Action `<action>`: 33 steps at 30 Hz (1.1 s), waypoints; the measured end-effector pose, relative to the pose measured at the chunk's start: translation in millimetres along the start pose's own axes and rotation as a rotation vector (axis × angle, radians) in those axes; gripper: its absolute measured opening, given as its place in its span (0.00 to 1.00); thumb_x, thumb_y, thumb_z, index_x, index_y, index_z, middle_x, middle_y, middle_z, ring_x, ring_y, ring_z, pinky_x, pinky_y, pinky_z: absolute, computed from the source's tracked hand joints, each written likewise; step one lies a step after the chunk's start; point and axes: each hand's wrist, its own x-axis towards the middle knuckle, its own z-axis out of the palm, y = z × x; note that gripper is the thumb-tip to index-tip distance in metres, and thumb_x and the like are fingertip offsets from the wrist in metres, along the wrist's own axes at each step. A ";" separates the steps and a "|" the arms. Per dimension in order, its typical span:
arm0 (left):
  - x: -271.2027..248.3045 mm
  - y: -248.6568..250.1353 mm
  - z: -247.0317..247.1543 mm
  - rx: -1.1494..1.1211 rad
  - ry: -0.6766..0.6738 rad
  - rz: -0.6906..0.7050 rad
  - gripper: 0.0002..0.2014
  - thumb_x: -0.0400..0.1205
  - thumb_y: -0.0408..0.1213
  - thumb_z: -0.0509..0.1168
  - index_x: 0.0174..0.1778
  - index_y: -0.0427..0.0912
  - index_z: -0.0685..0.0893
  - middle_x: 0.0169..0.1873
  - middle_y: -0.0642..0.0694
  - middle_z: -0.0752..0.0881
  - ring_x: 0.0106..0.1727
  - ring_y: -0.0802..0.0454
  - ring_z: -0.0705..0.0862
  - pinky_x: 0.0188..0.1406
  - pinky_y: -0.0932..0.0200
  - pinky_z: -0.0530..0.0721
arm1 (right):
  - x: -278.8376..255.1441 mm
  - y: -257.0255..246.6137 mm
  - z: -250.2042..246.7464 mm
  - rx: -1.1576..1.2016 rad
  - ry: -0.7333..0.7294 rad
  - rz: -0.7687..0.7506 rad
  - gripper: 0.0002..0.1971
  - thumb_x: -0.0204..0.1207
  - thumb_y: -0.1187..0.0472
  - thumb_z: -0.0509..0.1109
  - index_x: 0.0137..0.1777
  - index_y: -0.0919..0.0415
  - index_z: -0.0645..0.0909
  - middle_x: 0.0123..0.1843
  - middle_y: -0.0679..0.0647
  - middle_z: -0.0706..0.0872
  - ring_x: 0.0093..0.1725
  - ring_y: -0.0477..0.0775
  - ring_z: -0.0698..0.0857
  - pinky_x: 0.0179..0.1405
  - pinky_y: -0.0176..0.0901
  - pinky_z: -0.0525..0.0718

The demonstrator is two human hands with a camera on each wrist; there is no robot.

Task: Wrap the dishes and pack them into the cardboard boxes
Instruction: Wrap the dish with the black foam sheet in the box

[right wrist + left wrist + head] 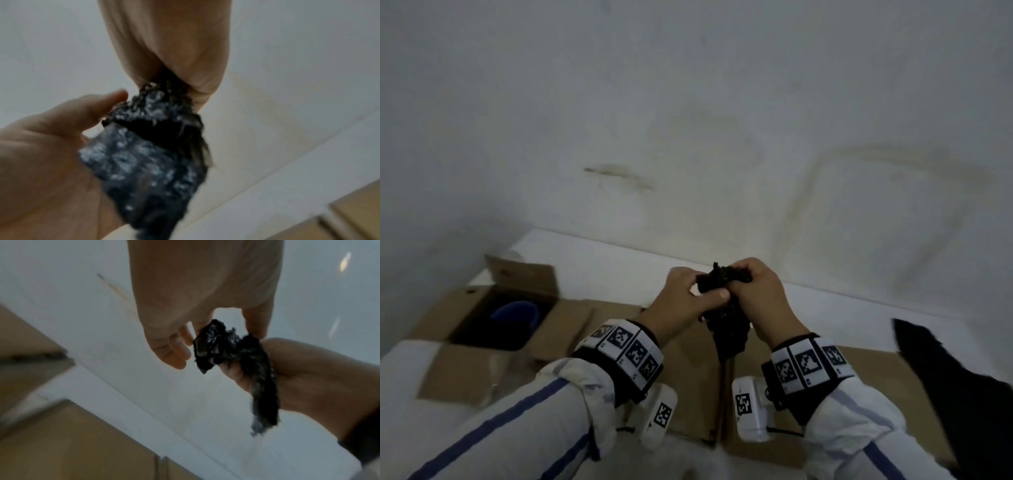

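Here I have both hands up over the boxes, right hand (763,294) fisted round a crumpled black wrap (726,308) and left hand (681,301) pinching its top to tease it open, while a blue dish (517,317) sits in the open box (434,322) at nine o'clock.

hands: 2 (685,301) (763,294) | black wrap sheets: 2 (726,308) (955,383) | cardboard boxes: 2 (448,318) (876,363) | blue bowl: 1 (515,313)
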 end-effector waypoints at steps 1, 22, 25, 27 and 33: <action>-6.8 -4.6 -20.1 0.048 -0.025 0.007 0.10 0.78 0.39 0.71 0.53 0.44 0.81 0.55 0.45 0.78 0.47 0.58 0.82 0.37 0.73 0.80 | 1.1 -8.5 22.0 0.029 0.015 -0.001 0.08 0.70 0.67 0.69 0.40 0.51 0.79 0.44 0.54 0.86 0.49 0.60 0.86 0.50 0.56 0.87; -47.5 -98.0 -301.3 1.059 -0.176 -0.260 0.06 0.78 0.38 0.65 0.49 0.50 0.80 0.42 0.52 0.79 0.40 0.56 0.74 0.34 0.65 0.67 | 14.5 -74.4 296.7 -1.032 -0.624 -0.483 0.12 0.76 0.70 0.62 0.56 0.62 0.82 0.57 0.61 0.81 0.56 0.62 0.82 0.47 0.44 0.77; -42.8 -103.8 -299.0 1.162 -0.424 -0.311 0.12 0.83 0.35 0.62 0.60 0.37 0.83 0.47 0.43 0.82 0.43 0.50 0.81 0.33 0.65 0.71 | 18.5 -74.0 307.0 -1.168 -0.677 -0.480 0.12 0.78 0.70 0.61 0.57 0.65 0.82 0.62 0.63 0.77 0.60 0.63 0.80 0.51 0.47 0.78; -39.7 -107.4 -296.4 1.224 -0.481 -0.336 0.15 0.85 0.34 0.58 0.66 0.36 0.81 0.59 0.40 0.84 0.60 0.46 0.82 0.50 0.61 0.76 | 21.7 -74.7 315.9 -1.230 -0.721 -0.458 0.12 0.79 0.70 0.61 0.59 0.66 0.82 0.66 0.65 0.74 0.60 0.64 0.80 0.56 0.49 0.80; -38.3 -115.7 -295.4 1.232 -0.427 -0.351 0.14 0.83 0.37 0.60 0.63 0.40 0.82 0.61 0.43 0.84 0.63 0.46 0.82 0.56 0.58 0.78 | 24.5 -81.4 333.1 -1.472 -0.947 -0.429 0.13 0.81 0.66 0.61 0.61 0.69 0.82 0.52 0.61 0.83 0.48 0.57 0.83 0.48 0.44 0.78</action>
